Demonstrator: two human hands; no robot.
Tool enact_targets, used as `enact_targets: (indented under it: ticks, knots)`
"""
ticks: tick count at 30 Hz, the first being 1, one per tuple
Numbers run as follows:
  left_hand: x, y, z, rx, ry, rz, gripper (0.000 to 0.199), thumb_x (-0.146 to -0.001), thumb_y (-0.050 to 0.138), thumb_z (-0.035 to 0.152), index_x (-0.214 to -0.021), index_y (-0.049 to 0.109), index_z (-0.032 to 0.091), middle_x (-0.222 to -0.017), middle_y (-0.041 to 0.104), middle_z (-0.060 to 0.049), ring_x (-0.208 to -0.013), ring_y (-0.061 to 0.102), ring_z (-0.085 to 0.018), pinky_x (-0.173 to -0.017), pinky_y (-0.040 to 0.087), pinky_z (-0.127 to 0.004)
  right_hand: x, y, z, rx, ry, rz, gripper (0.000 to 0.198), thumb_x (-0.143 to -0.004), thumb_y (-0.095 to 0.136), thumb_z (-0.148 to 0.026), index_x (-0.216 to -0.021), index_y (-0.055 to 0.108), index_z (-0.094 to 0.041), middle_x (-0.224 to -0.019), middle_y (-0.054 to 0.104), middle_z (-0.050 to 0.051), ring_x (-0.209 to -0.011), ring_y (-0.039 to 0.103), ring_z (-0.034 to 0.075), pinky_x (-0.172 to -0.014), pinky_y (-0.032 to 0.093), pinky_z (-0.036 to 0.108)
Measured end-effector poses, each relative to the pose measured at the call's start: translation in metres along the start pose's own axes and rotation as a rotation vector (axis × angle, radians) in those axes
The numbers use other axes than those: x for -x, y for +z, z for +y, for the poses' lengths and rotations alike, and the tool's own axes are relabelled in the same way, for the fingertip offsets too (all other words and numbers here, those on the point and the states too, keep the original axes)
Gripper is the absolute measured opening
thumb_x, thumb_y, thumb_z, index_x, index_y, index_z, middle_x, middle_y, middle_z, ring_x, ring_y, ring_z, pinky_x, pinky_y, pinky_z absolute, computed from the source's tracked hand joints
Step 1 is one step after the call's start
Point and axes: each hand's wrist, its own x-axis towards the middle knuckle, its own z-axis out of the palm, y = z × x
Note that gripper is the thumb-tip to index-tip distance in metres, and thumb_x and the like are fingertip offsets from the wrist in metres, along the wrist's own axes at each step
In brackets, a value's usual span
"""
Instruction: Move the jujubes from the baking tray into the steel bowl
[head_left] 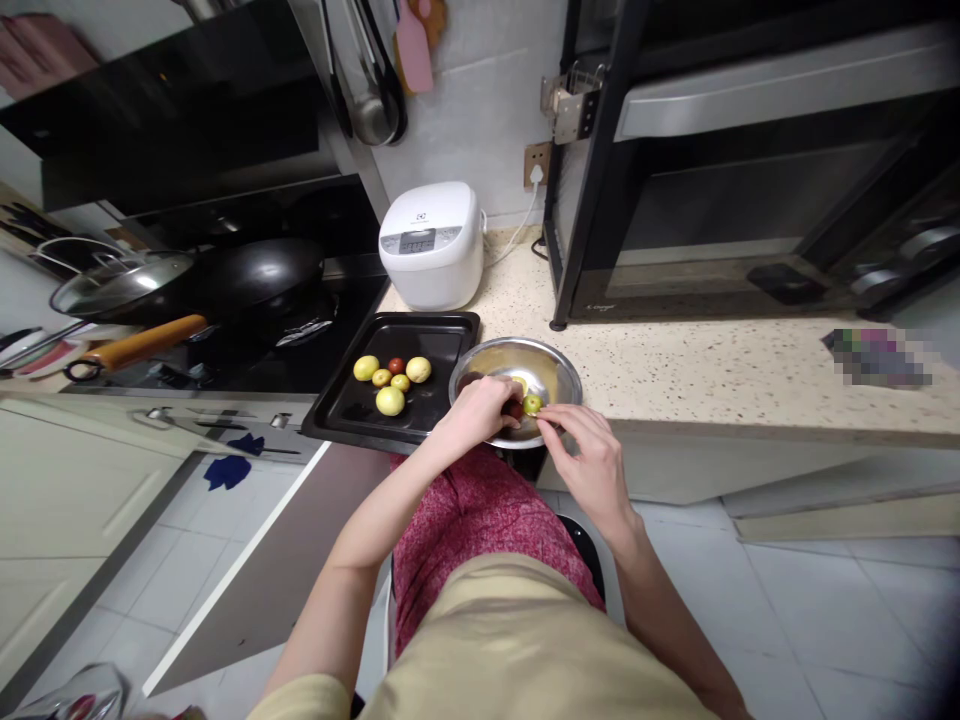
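Note:
My left hand (487, 403) reaches into a metal bowl (568, 368), its fingers curled around a small dark red fruit (514, 409) that they partly cover. Right beside it in the bowl is a small green fruit (532, 404). My right hand (592, 450) comes over the near right rim, thumb and forefinger pinched together close to the green fruit; whatever lies between the fingertips is too small to make out. A pale yellow piece (520, 383) shows behind my left fingers. To the left, a black baking tray (343, 415) carries several yellow fruits (390, 401) and one red fruit (396, 366).
A white rice cooker (433, 250) stands behind the tray. On the right, a large oven (712, 210) sits on the speckled counter (637, 380). A wok (259, 275) and a lidded pan (124, 285) occupy the stove. Below, a cabinet door (255, 560) hangs open beside my legs.

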Motion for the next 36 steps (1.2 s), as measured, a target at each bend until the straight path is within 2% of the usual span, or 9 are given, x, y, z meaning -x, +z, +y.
enact_targets:
  ticks: [5, 9, 14, 17, 19, 22, 26, 30, 36]
  knots:
    - [0.003, -0.003, 0.0, 0.014, 0.027, 0.01, 0.024, -0.078, 0.086, 0.015, -0.097, 0.071, 0.018, -0.097, 0.075, -0.005, -0.087, 0.07, -0.021, -0.079, 0.052, -0.029, -0.001, 0.0, 0.001, 0.003, 0.0, -0.011, 0.016, -0.101, 0.059, -0.027, -0.098, 0.074, -0.024, -0.099, 0.079, 0.006, -0.096, 0.074, 0.024, -0.092, 0.056, 0.045]
    - [0.019, -0.011, 0.0, 0.073, 0.044, 0.112, 0.024, -0.087, 0.079, 0.02, -0.109, 0.07, 0.019, -0.106, 0.073, -0.007, -0.097, 0.071, -0.023, -0.088, 0.053, -0.031, -0.001, 0.001, 0.004, 0.011, -0.04, -0.001, 0.013, -0.1, 0.061, -0.026, -0.099, 0.074, -0.024, -0.1, 0.08, 0.005, -0.097, 0.074, 0.024, -0.092, 0.056, 0.044]
    - [0.053, -0.026, -0.014, 0.176, -0.038, 0.416, 0.015, -0.101, 0.06, 0.021, -0.112, 0.07, 0.02, -0.117, 0.073, -0.009, -0.11, 0.069, -0.022, -0.1, 0.053, -0.032, 0.0, 0.002, 0.008, 0.021, -0.089, 0.02, 0.009, -0.099, 0.064, -0.023, -0.099, 0.073, -0.023, -0.099, 0.08, 0.005, -0.095, 0.073, 0.023, -0.092, 0.055, 0.042]
    - [0.077, -0.033, -0.039, 0.119, -0.148, 0.625, 0.021, -0.103, 0.051, 0.018, -0.108, 0.071, 0.019, -0.119, 0.073, -0.01, -0.116, 0.068, -0.021, -0.105, 0.052, -0.034, 0.001, 0.002, 0.01, 0.023, -0.096, 0.023, 0.009, -0.098, 0.065, -0.023, -0.1, 0.073, -0.023, -0.099, 0.08, 0.005, -0.094, 0.073, 0.024, -0.092, 0.055, 0.043]
    - [0.092, -0.036, -0.061, 0.062, -0.255, 0.688, 0.027, -0.103, 0.046, 0.015, -0.109, 0.072, 0.019, -0.124, 0.073, -0.01, -0.119, 0.068, -0.021, -0.108, 0.051, -0.035, 0.001, 0.002, 0.01, 0.026, -0.099, 0.023, 0.009, -0.098, 0.064, -0.024, -0.099, 0.074, -0.023, -0.098, 0.08, 0.005, -0.094, 0.073, 0.024, -0.091, 0.055, 0.043]
    - [0.111, -0.037, -0.094, -0.053, -0.409, 0.628, 0.036, -0.101, 0.042, 0.01, -0.118, 0.071, 0.02, -0.137, 0.068, -0.009, -0.129, 0.063, -0.022, -0.114, 0.048, -0.038, 0.0, 0.002, 0.01, 0.025, -0.105, 0.023, 0.01, -0.099, 0.063, -0.024, -0.099, 0.073, -0.023, -0.097, 0.08, 0.005, -0.093, 0.073, 0.024, -0.091, 0.055, 0.042]
    - [0.122, -0.036, -0.122, -0.173, -0.499, 0.479, 0.044, -0.097, 0.041, 0.006, -0.128, 0.069, 0.021, -0.145, 0.064, -0.008, -0.138, 0.056, -0.024, -0.119, 0.044, -0.041, -0.001, 0.004, 0.009, 0.024, -0.101, 0.016, 0.01, -0.099, 0.063, -0.025, -0.098, 0.073, -0.023, -0.097, 0.079, 0.005, -0.092, 0.074, 0.024, -0.09, 0.054, 0.043]
    - [0.122, -0.036, -0.128, -0.213, -0.531, 0.385, 0.05, -0.094, 0.044, 0.003, -0.133, 0.068, 0.023, -0.148, 0.062, -0.007, -0.138, 0.056, -0.025, -0.118, 0.046, -0.04, -0.002, 0.005, 0.009, 0.028, -0.116, 0.014, 0.009, -0.099, 0.064, -0.024, -0.098, 0.073, -0.023, -0.097, 0.079, 0.006, -0.093, 0.073, 0.024, -0.089, 0.054, 0.042]
    - [0.116, -0.037, -0.127, -0.29, -0.508, 0.35, 0.052, -0.092, 0.044, 0.001, -0.133, 0.067, 0.023, -0.143, 0.063, -0.008, -0.135, 0.054, -0.027, -0.11, 0.052, -0.039, -0.002, 0.005, 0.01, 0.036, -0.129, 0.008, 0.008, -0.098, 0.064, -0.022, -0.1, 0.073, -0.023, -0.097, 0.079, 0.005, -0.092, 0.073, 0.023, -0.088, 0.054, 0.041]
